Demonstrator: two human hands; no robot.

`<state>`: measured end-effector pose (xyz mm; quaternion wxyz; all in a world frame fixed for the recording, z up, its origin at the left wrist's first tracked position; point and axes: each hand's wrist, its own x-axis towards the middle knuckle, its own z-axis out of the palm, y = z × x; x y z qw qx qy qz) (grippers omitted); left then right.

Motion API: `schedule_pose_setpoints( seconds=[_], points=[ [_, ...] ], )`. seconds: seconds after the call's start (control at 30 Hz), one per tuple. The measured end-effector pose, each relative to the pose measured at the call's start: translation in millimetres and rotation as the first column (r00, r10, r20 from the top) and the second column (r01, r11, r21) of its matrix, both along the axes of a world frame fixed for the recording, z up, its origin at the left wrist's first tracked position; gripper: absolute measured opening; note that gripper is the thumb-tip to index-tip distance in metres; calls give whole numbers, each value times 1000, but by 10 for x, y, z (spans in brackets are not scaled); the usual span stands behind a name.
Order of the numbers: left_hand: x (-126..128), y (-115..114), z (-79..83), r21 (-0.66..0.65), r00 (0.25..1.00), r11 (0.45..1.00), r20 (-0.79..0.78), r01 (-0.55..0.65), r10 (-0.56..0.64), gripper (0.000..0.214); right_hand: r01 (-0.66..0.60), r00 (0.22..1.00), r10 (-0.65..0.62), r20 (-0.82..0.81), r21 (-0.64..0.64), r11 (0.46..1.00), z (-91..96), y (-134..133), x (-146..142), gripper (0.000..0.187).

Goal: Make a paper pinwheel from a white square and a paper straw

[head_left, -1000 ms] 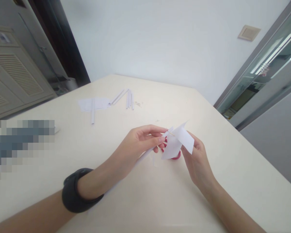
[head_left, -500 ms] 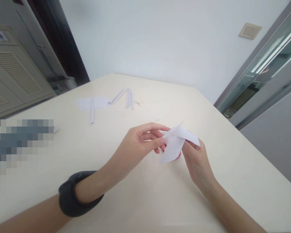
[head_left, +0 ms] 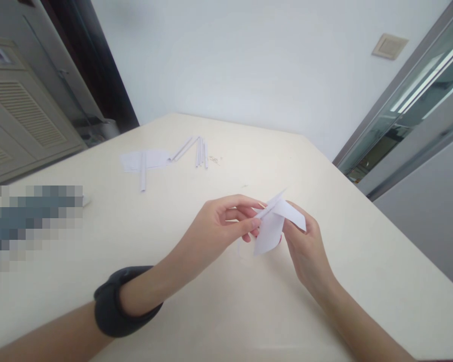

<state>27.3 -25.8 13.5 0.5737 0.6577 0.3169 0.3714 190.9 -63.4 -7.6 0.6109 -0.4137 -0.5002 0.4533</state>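
Folded paper (head_left: pixel 272 229) drawn in tighter than before, left hand (head_left: pixel 221 229) and right hand (head_left: pixel 305 246) both pinching it

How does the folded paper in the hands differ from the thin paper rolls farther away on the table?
The folded paper is held above the table by the left hand and right hand; the paper rolls lie on it, untouched. The folded paper has broad flat flaps; the paper rolls are narrow sticks. The folded paper is one piece; the paper rolls are several. Both are white.
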Motion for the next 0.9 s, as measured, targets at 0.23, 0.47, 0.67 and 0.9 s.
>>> schedule_pose_setpoints(
  seconds=[0.23,0.47,0.67,0.9],
  points=[
    [-4,13,25,-7,1000,1000,-6,-4,4,17,24,1000,-24,20,-13,1000,-9,-2,9,8],
    [0,41,30,-19,999,999,-33,-27,27,20,49,997,-46,56,-48,998,13,-13,1,15],
    [-8,71,29,-147,996,988,69,-39,49,22,77,993,-71,94,-55,996,22,-28,14,23],
    [-13,150,9,-240,976,967,215,79,-26,19,67,995,-59,86,-86,994,2,-7,16,21]
  ],
)
